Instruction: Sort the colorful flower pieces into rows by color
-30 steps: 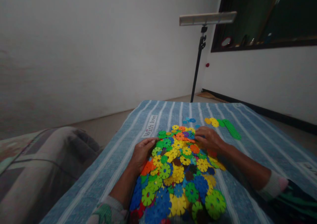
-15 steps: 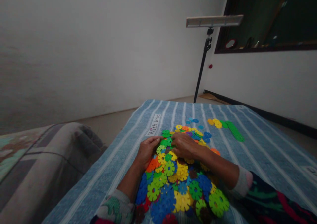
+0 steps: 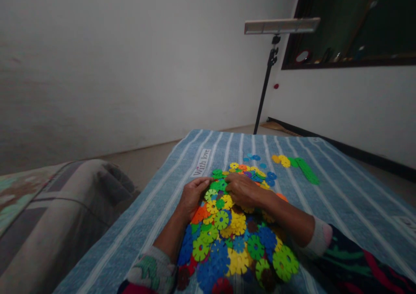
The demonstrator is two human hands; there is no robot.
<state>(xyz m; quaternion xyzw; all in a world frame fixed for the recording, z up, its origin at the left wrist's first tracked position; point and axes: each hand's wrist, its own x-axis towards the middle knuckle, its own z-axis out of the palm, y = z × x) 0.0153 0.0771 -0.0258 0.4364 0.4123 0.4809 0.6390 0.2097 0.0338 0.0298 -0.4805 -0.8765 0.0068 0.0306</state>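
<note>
A heap of colourful notched plastic discs [image 3: 222, 219], snowflake building pieces, lies between my forearms in blue, yellow, green, orange and red. At its far left side my left hand [image 3: 194, 194] is closed, thumb and forefinger pinched at the edge of a green snowflake disc [image 3: 218, 185]. My right hand [image 3: 244, 191] is curled just right of that disc, its fingertips turned down and inward. Whatever the right fingers hold is hidden behind the knuckles. Another green disc [image 3: 217, 172] lies just beyond the fingertips.
A blue striped cloth [image 3: 156, 224] covers the table. Joined green pieces [image 3: 307, 171] and yellow discs [image 3: 284, 161] lie at the far right, with loose blue discs [image 3: 255, 157] farther back. A black stand [image 3: 264, 90] rises behind the table. A fabric-covered seat [image 3: 78, 211] is at left.
Both hands stay at nearly the same spot, with fingers still closed. The view has shifted very slightly; the discs show no clear movement.
</note>
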